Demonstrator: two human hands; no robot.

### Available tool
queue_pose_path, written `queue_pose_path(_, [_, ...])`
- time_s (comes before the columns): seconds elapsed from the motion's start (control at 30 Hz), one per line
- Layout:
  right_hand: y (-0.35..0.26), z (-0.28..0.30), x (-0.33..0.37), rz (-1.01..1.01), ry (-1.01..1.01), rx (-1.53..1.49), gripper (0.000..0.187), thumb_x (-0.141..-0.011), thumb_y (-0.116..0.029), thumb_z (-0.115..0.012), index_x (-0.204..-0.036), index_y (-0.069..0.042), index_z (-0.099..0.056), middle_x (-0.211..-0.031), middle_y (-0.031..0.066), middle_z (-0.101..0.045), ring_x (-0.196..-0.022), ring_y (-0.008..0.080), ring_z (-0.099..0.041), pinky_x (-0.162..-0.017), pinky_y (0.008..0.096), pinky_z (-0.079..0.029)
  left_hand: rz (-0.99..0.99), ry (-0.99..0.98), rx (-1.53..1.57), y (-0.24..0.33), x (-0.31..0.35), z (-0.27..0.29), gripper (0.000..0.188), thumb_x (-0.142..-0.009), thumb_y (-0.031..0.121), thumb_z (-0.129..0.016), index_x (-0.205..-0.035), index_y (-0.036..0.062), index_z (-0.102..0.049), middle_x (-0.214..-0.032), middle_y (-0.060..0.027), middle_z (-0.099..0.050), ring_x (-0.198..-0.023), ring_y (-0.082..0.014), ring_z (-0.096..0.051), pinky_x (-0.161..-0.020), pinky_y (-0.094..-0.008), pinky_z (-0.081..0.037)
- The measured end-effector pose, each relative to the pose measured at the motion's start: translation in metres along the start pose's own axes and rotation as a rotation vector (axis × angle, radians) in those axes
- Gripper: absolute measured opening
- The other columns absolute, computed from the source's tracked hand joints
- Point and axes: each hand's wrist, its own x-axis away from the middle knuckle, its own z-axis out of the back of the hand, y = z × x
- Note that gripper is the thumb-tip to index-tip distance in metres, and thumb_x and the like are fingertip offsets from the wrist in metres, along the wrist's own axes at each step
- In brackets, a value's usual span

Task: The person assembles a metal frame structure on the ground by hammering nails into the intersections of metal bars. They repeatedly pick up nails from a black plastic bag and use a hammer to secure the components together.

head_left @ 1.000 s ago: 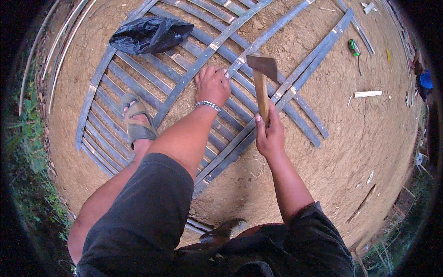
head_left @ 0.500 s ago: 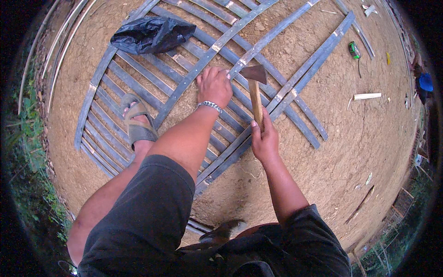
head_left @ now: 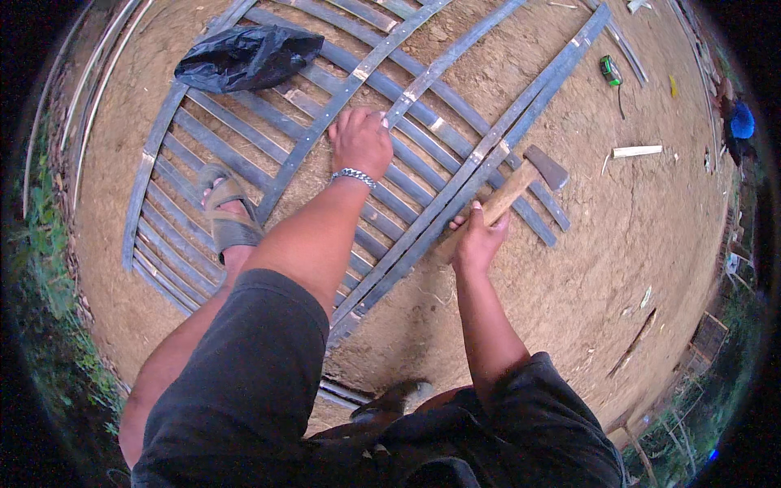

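Observation:
Split-bamboo strips, dark on top, are laid crosswise into a lattice panel [head_left: 321,122] on the ground. My left hand [head_left: 362,145], with a chain bracelet at the wrist, rests on the panel. Its fingers curl over the near end of a long bamboo strip [head_left: 455,61]; the fingertips and thumb are partly hidden. To the right, my right hand [head_left: 478,244] grips the wooden handle of a hatchet [head_left: 512,189]. The dark metal head points up and right, above the panel's right edge. Two long strips [head_left: 561,77] run side by side between my hands.
A black plastic bag [head_left: 248,58] lies on the panel's far left. My sandaled left foot [head_left: 230,211] stands on the slats. At right are a green tape measure [head_left: 610,71], a pale wood piece [head_left: 637,151] and loose strips [head_left: 626,50] on bare earth.
The hatchet has swung from upright beside my left hand to the right and slightly down, its head turning outward. My left hand keeps its place on the strip. The view has shifted slightly.

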Motion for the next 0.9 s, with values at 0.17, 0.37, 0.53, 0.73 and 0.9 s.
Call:
queue_pose_path(0.17, [0.003, -0.013, 0.005, -0.007, -0.007, -0.021, 0.033, -0.099, -0.004, -0.059, -0.129, -0.003, -0.043, -0.091, 0.0090, -0.059, -0.060, 0.0147, -0.061, -0.050, 0.0304, -0.054, 0.001, 0.003, 0.020, 0.000, 0.001, 0.002, 0.026, -0.091, 0.019, -0.061, -0.112, 0.0093, -0.073, -0.119, -0.0056, -0.062, -0.121, -0.0274, -0.051, -0.107, -0.0504, -0.036])
queue_pose_path(0.37, [0.009, -0.015, 0.005, 0.034, -0.001, -0.032, 0.033, -0.099, -0.006, -0.059, -0.128, -0.002, -0.044, -0.092, 0.0087, -0.060, -0.059, 0.0146, -0.061, -0.051, 0.0301, -0.054, 0.014, -0.032, 0.035, 0.004, -0.001, 0.005, 0.026, -0.092, 0.020, -0.060, -0.111, 0.0095, -0.073, -0.119, -0.0056, -0.062, -0.122, -0.0275, -0.052, -0.108, -0.0494, -0.036])
queue_pose_path(0.53, [0.002, -0.010, 0.015, 0.092, -0.037, 0.099, 0.035, -0.099, -0.011, -0.063, -0.128, -0.002, -0.046, -0.090, 0.0081, -0.060, -0.060, 0.0140, -0.062, -0.052, 0.0293, -0.053, -0.007, 0.037, 0.005, -0.001, 0.000, 0.005, 0.025, -0.091, 0.021, -0.064, -0.111, 0.0091, -0.073, -0.118, -0.0058, -0.064, -0.119, -0.0293, -0.054, -0.102, -0.0493, -0.040])
queue_pose_path(0.73, [0.003, 0.015, 0.009, 0.454, -0.371, 0.696, 0.047, -0.100, -0.020, -0.059, -0.142, -0.004, -0.045, -0.106, 0.0258, -0.069, -0.092, 0.0389, -0.072, -0.078, 0.0455, -0.056, 0.015, 0.040, 0.038, 0.003, -0.001, 0.001, 0.024, -0.091, 0.022, -0.063, -0.109, 0.0099, -0.072, -0.117, -0.0064, -0.064, -0.118, -0.0296, -0.055, -0.101, -0.0488, -0.041])
queue_pose_path(0.9, [-0.043, -0.022, 0.015, 0.689, -0.487, 0.767, 0.051, -0.100, -0.017, -0.058, -0.147, -0.007, -0.042, -0.118, 0.0303, -0.065, -0.107, 0.0475, -0.066, -0.089, 0.0514, -0.053, 0.004, 0.083, 0.032, 0.000, 0.001, 0.000, 0.020, -0.088, 0.021, -0.066, -0.105, 0.0114, -0.071, -0.115, -0.0069, -0.064, -0.117, -0.0295, -0.055, -0.101, -0.0488, -0.041])
